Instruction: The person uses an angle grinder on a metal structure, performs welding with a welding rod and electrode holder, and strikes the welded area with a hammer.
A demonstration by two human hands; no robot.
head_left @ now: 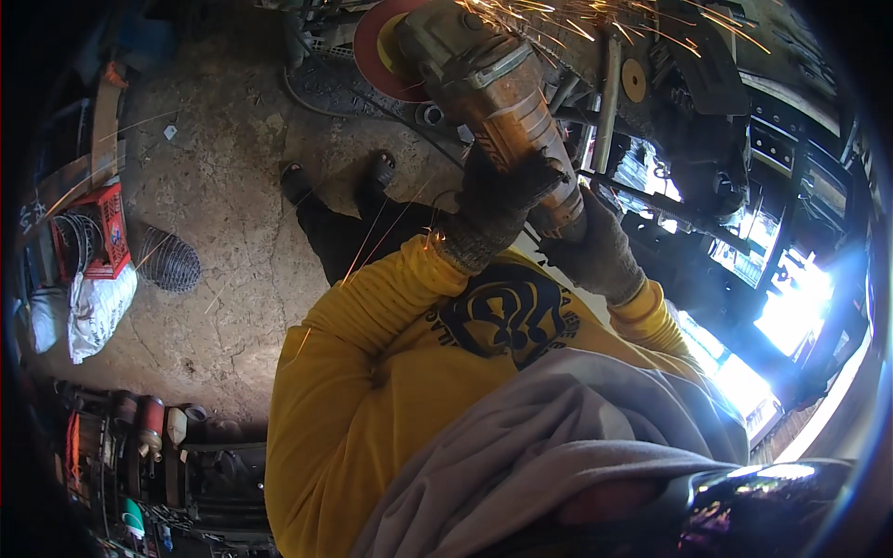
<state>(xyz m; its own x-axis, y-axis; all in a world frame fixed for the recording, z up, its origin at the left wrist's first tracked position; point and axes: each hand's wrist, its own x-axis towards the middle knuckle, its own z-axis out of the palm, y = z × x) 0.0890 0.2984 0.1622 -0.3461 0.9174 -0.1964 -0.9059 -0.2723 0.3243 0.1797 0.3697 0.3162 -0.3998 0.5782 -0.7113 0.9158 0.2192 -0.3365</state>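
Observation:
A worn orange and grey angle grinder (510, 107) runs diagonally up from my chest, held in both gloved hands. My left hand (498, 200), in a dark knit glove, is closed around the middle of its body. Behind it, my right hand (598, 249), in a grey knit glove, wraps the rear end. A red disc (379, 58) with a yellowish middle shows at the grinder's head. Orange sparks (581, 26) spray along the top edge, mostly to the right. Whatever the disc touches cannot be made out.
Metal frames and a steel tube (609, 98) crowd the upper right, with a loose tan disc (633, 81) there. At left are a red crate (113, 228), a wire mesh piece (169, 260) and a white sack (100, 312). Cluttered shelves (223, 446) stand lower left. A cable (335, 113) lies near my feet.

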